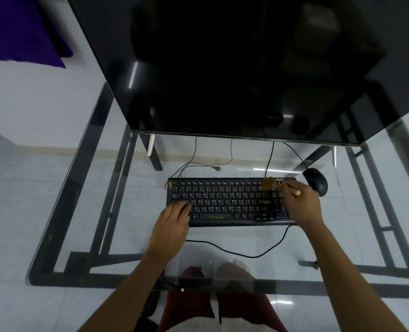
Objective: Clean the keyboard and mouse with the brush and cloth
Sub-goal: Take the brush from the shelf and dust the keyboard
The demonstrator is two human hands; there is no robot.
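Note:
A black keyboard [225,202] lies flat on the glass table [62,212], below the monitor. My right hand [300,203] is shut on a small wooden-handled brush [270,182], whose brown bristles touch the keyboard's top right corner. My left hand [172,220] rests on the keyboard's lower left corner, fingers spread over the keys. A black mouse [316,180] sits just right of the keyboard, untouched. No cloth is in view.
A large dark monitor [222,68] looms over the back of the table. Black cables [241,252] trail across the glass in front of and behind the keyboard. The table's black frame and a tiled floor show through the glass.

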